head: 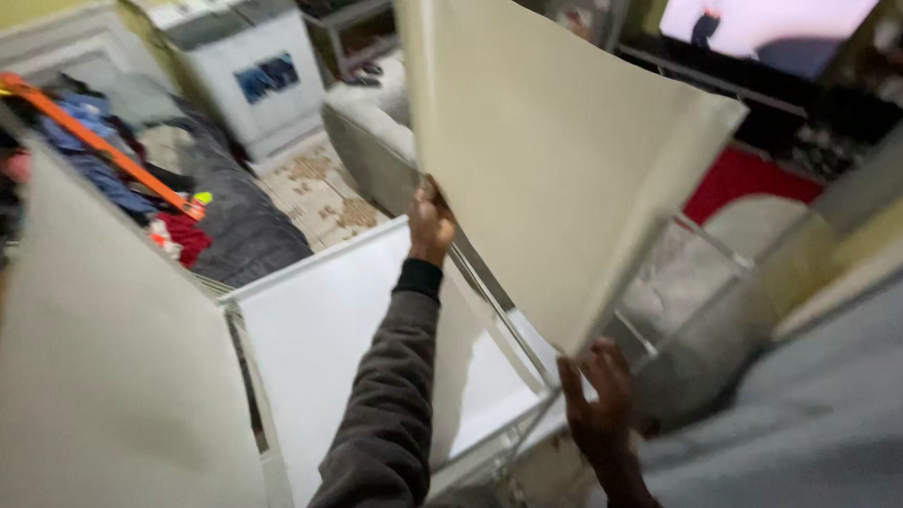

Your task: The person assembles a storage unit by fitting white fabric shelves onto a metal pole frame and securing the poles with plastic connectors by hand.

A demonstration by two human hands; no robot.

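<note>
Cluttered room behind; our left hand (430,223) and right hand (599,399) grasp the flat, smooth cream panel (548,150) above the white box frame (324,329).

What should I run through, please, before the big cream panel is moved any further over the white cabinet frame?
1. Left hand grips the cream panel at its far edge: ok.
2. Right hand supports the near lower corner: ok.
3. Panel held level: not ok, it is tilted.
4. White cabinet frame open beneath the panel: ok.
5. Second cream panel on the left secured: cannot tell.
6. Floor around free of clutter: not ok, a clothes pile lies nearby.
</note>
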